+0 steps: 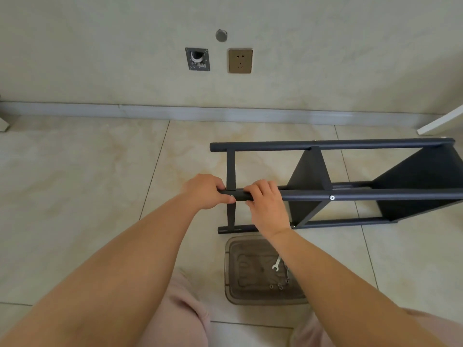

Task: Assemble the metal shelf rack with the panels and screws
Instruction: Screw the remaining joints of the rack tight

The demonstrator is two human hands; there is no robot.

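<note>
A dark metal shelf rack (350,194) lies on its side on the tiled floor, its posts running left to right. Two dark panels (310,176) sit between the posts; a silver screw head (332,197) shows on the near upper post. My left hand (204,191) grips the left end of that post, fingers curled round it. My right hand (265,204) grips the same post just to the right, beside the crossbar (231,169). A clear plastic tray (240,291) on the floor below holds a small wrench (276,264) and some screws (279,286).
The wall with a skirting board (175,112) runs behind the rack, bearing a power socket (240,61) and a metal plate (197,59). A white board edge (441,122) leans in at the right. My knees in pink trousers (185,311) are at the bottom.
</note>
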